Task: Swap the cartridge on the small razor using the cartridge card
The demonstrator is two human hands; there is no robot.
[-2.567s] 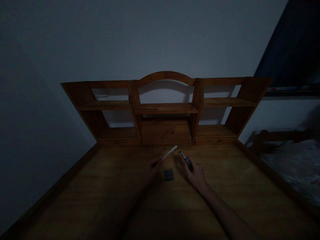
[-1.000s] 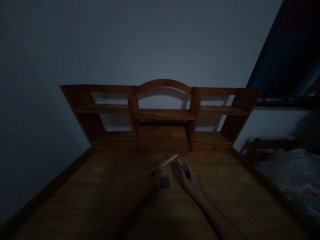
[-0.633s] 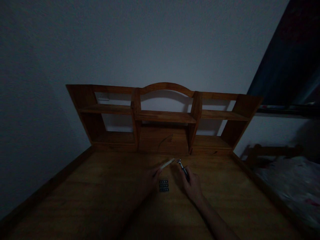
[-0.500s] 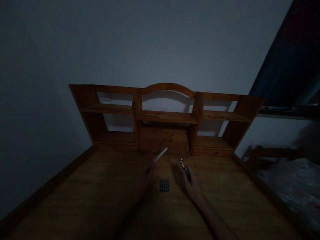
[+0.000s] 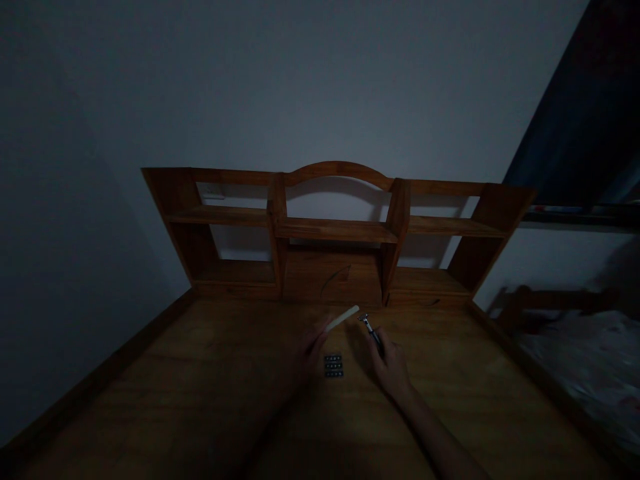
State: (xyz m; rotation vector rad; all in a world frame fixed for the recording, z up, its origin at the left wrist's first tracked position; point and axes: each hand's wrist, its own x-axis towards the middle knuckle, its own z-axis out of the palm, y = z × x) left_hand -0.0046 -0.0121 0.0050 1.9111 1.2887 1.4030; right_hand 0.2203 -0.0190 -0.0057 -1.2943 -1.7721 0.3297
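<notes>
Dimness covers the wooden worktop point(image 5: 200, 400). Left hand point(image 5: 307, 350) grips a pale flat stick point(image 5: 343, 318), right hand point(image 5: 390, 363) grips a dark-handled metal razor point(image 5: 371, 331); their tips nearly meet above a small dark cartridge pack point(image 5: 333, 365) lying between the hands.

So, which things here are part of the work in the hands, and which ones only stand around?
In use:
- pale stick, held in the left hand
- razor handle, held in the right hand
- small dark cartridge pack, lying on the desk between the hands

Standing around:
- wooden shelf unit at the back of the desk
- bed on the right
</notes>
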